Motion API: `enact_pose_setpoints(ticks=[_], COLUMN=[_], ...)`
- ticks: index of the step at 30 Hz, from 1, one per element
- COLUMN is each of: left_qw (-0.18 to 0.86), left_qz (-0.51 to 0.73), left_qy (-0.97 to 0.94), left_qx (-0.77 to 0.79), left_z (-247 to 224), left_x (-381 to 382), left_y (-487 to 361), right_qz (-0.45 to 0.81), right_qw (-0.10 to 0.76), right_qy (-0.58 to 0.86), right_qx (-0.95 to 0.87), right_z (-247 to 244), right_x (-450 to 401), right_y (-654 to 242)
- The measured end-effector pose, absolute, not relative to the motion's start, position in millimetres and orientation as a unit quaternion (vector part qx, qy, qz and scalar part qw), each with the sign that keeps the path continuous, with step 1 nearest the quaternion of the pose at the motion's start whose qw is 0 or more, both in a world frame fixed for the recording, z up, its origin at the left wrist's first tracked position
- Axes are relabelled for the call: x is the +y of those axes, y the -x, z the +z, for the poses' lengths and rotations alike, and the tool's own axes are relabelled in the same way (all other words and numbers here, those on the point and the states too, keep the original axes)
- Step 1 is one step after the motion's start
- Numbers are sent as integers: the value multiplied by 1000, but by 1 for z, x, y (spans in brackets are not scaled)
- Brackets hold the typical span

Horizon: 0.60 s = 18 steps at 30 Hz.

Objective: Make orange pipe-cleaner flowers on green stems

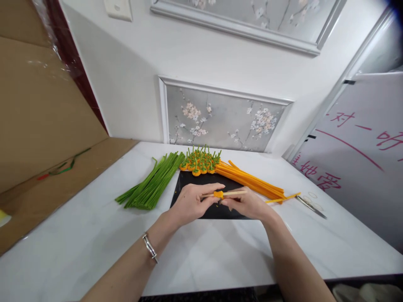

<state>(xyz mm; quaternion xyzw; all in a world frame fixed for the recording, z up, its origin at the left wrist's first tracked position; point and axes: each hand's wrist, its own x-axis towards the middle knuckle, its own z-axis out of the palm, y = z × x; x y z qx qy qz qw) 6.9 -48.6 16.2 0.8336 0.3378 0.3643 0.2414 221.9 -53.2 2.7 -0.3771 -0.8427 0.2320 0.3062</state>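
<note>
My left hand (197, 200) is closed on the left part of a thin wooden stick (234, 193). My right hand (244, 203) pinches the same stick near its right end. Between the hands, a short orange fuzzy coil (218, 194) is wrapped around the stick. Both hands are over a black mat (220, 212). Behind them stands a cluster of small orange pieces with green tops and stems (203, 161). Green fuzzy stems (153, 182) lie in a bundle to the left, and orange ones (252, 181) to the right.
Metal scissors or tweezers (311, 206) lie at the right beside thin loops. Cardboard (63, 184) borders the white table (103, 247) on the left. A wall with a framed floral panel (226, 115) rises behind. At the right is a whiteboard (355, 184) with red writing.
</note>
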Motion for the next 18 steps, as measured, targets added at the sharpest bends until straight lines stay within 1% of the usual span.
enact_pose_setpoints(ticks=[3,7,12,15,18], left_qw=[219,194,89,73,100], left_qz=[376,377,343,318,299], left_qy=[-829,-828,-849,-856,-863], left_qx=[352,367,392,401,395], left_z=[13,10,9,9,11], left_x=[-44,-40,-36,-35,-36], left_y=[-6,-4,-1,1,1], right_qz=[208,189,125,79,57], right_qw=[276,258,256,292,366], right_qy=[376,392,378,376,375], right_qx=[-860,-863,-881,-876,-849], right_z=[2,2,8,12,15], right_x=[-58,-63,-71,-73,-68], right_y=[-219,-218,-216,-214,-215])
